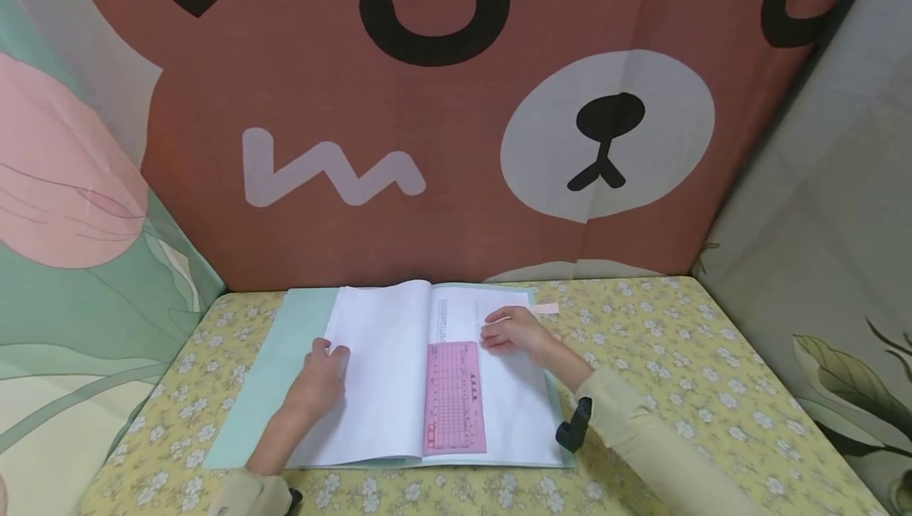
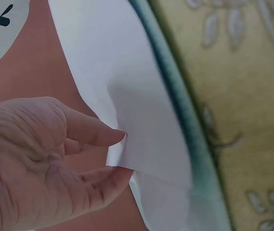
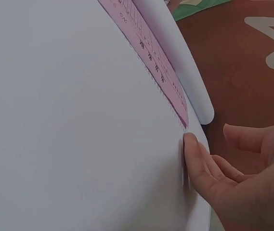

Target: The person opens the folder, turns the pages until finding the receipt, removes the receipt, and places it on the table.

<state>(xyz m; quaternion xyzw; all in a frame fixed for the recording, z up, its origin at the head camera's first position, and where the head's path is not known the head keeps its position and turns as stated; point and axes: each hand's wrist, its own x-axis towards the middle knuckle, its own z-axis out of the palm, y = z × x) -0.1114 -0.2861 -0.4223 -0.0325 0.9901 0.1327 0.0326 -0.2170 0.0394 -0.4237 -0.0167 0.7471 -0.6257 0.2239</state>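
Note:
A folder with a pale green cover (image 1: 299,342) lies spread on the table, white pages inside it. My left hand (image 1: 317,385) pinches the outer edge of the left-hand page (image 1: 385,366), which bulges up toward the fold. In the left wrist view, the thumb and a finger of that hand (image 2: 55,154) have the paper's edge between them. A pink printed form (image 1: 454,397) with a ruled grid lies on the right-hand page (image 1: 520,405), beside the fold. Just above the form, my right hand (image 1: 516,331) touches the page with its fingertips; its thumb stands apart in the right wrist view.
A pale pink tab (image 1: 545,309) sticks out past the folder's upper right edge. Yellow flowered cloth (image 1: 684,389) covers the table. Behind it hangs a brown curtain (image 1: 321,247) with a bear print, and printed curtains (image 1: 805,263) flank both sides.

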